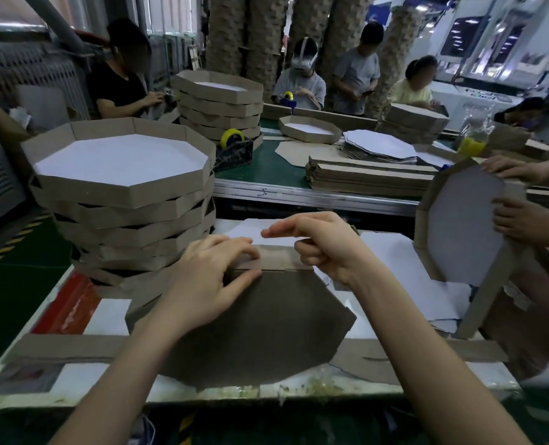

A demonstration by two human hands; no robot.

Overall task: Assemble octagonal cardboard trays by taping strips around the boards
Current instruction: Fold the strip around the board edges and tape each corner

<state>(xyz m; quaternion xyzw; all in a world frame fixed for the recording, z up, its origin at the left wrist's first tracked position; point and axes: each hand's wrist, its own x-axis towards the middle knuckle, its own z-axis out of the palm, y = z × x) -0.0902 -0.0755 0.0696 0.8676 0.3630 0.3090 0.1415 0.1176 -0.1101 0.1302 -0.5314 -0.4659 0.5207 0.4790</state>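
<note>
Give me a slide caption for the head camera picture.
Left hand holds a cardboard strip against the octagonal board's top edge, right hand at the strip's end, beside stacked trays.

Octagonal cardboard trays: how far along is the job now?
Done: a stack of finished brown octagonal trays stands at left. In hand: the left hand holds a brown cardboard strip on the far edge of a brown octagonal board; the right hand is beside it. Left: its near edges look bare.

Four hands: a left hand [215,271], a right hand [324,245], a neighbour's upper hand [507,167] and lower hand [520,220]. Two tape dispensers: a black dispenser [236,149], a blue dispenser [288,99]. One board [250,322] in the left hand, one loose tray [310,128], one pile of strips [369,178].
</note>
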